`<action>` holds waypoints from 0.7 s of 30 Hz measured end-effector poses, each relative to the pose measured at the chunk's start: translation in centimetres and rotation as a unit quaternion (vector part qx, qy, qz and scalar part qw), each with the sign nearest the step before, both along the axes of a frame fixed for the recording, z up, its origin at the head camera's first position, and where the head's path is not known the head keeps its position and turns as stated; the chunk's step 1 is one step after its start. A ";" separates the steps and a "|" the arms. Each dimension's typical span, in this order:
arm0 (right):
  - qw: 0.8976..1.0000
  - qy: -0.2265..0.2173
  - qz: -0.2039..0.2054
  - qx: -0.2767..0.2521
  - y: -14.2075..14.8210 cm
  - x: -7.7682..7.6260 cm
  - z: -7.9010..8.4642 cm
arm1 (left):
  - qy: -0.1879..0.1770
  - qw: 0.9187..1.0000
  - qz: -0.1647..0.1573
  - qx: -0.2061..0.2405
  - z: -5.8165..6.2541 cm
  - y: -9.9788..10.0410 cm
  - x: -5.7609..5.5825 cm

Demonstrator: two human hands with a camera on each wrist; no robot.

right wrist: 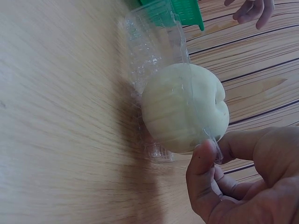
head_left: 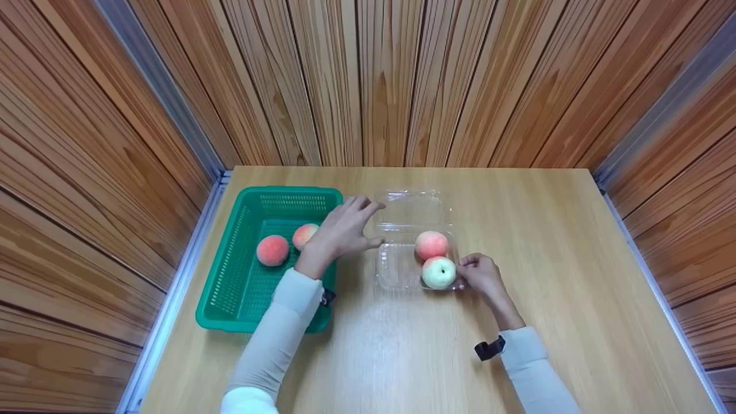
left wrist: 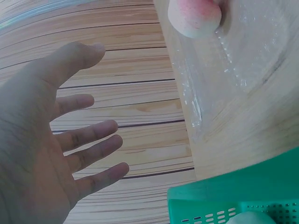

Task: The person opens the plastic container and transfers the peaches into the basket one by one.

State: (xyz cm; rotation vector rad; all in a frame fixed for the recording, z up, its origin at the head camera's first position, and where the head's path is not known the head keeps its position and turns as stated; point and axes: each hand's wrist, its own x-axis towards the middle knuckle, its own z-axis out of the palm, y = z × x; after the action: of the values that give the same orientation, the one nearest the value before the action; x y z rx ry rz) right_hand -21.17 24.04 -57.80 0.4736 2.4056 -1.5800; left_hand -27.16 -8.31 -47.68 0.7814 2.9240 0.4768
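Note:
My right hand (head_left: 482, 276) pinches the rim of a clear plastic clamshell container (head_left: 397, 267) between thumb and finger at its near right corner. Two peaches sit along the container's right side: a pink-red peach (head_left: 431, 245) and, nearer, a pale peach (head_left: 439, 272) with its dark stem hollow facing up. The container's lid (head_left: 411, 208) lies folded back, away from me. My left hand (head_left: 344, 230) hovers over the right rim of the green basket (head_left: 221, 293), fingers spread toward the container. Nothing is in its grasp, as the left wrist view shows.
Inside the basket are a red peach (head_left: 272, 250) and another peach (head_left: 305, 234), partly hidden by my left hand. Wood-plank walls (head_left: 379, 86) stand behind and at both sides of the wooden table (head_left: 552, 241).

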 end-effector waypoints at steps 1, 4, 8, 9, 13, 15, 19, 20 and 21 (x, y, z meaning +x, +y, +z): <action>1.000 -0.001 0.000 0.001 0.0 0.0 0.0 | 0.000 1.000 0.000 -0.001 0.0 0.1 0.0; 1.000 -0.005 0.002 0.003 0.0 0.0 0.1 | -0.004 1.000 -0.002 0.000 -0.1 0.5 0.0; 1.000 -0.005 0.004 0.001 -0.1 0.0 0.1 | -0.014 1.000 -0.004 0.008 -0.3 0.9 0.1; 1.000 -0.005 0.005 0.000 -0.1 0.0 0.2 | -0.016 1.000 -0.004 0.008 -0.3 1.0 0.1; 1.000 -0.005 0.005 -0.004 -0.1 -0.1 0.2 | -0.014 1.000 -0.008 0.008 -0.5 1.4 0.2; 1.000 -0.004 0.004 -0.003 -0.1 -0.1 0.2 | -0.012 1.000 -0.011 0.008 -0.6 1.6 0.2; 1.000 0.002 0.002 0.004 -0.1 0.0 0.1 | -0.013 1.000 -0.016 0.016 -0.8 2.0 0.1; 1.000 0.002 0.003 0.004 -0.1 0.0 0.1 | -0.012 1.000 -0.017 0.015 -0.8 2.0 0.1; 1.000 0.001 0.002 0.004 -0.1 0.1 0.1 | -0.011 1.000 -0.018 0.015 -0.9 2.1 0.1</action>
State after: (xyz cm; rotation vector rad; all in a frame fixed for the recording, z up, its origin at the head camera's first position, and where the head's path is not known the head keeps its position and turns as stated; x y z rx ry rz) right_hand -21.10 23.90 -57.72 0.4678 2.4134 -1.5719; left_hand -27.03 -6.17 -48.55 0.8251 2.8840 0.5249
